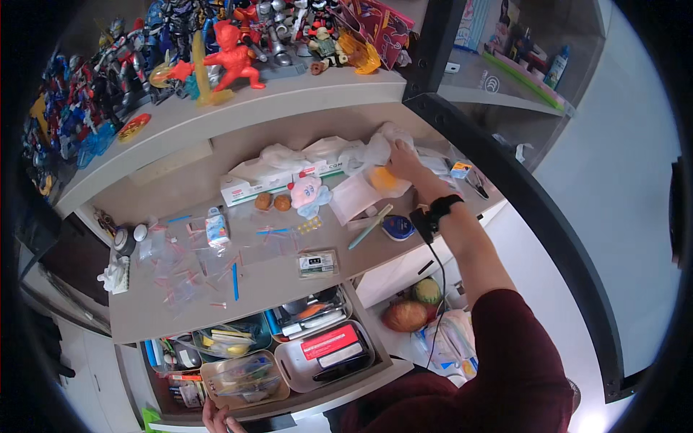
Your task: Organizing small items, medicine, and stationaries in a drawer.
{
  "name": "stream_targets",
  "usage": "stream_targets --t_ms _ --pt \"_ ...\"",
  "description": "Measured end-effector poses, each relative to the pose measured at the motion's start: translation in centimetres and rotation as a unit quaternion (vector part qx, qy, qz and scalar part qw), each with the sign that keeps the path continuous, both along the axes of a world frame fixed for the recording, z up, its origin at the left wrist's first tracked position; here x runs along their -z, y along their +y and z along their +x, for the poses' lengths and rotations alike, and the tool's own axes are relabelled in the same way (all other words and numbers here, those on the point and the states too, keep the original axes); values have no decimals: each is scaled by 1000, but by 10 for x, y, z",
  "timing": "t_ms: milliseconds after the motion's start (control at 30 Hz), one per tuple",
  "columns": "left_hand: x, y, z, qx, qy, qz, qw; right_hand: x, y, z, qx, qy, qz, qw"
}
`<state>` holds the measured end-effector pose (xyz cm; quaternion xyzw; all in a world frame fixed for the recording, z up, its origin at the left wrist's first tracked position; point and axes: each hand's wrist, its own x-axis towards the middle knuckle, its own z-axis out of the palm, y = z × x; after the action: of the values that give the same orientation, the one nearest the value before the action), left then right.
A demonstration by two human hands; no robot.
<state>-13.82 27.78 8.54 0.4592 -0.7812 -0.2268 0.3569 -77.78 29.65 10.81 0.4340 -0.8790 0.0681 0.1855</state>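
My right hand (pixel 404 161) reaches to the back right of the desk (pixel 270 314). Its fingers touch a crumpled translucent plastic bag (pixel 373 149); whether they grip it is hard to see. Under the hand lies a packet with something yellow (pixel 383 179), next to a pale pink pouch (pixel 354 197). At the bottom of the view, the fingers of my left hand (pixel 219 418) hook over the front edge of a pulled-out drawer (pixel 319 398). Inside the drawer, a tan bin (pixel 246 376) holds clear bags, and a white bin (pixel 295 373) holds a red box (pixel 330 342).
Small zip bags (pixel 178 265) litter the desk's left side. White boxes (pixel 254 187), a pink plush toy (pixel 309 194) and a blue tape dispenser (pixel 398 227) stand farther back and right. Above hangs a shelf (pixel 325 89) crowded with figures. A black frame post (pixel 503 162) rises at right.
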Motion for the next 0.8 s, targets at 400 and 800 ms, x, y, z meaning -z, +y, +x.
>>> stream_targets --t_ms 400,800 --pt "18 -4 -23 -29 20 8 999 48 184 -16 120 -182 -59 974" --pt "66 2 -48 -34 59 79 995 37 155 -81 173 14 91 981"
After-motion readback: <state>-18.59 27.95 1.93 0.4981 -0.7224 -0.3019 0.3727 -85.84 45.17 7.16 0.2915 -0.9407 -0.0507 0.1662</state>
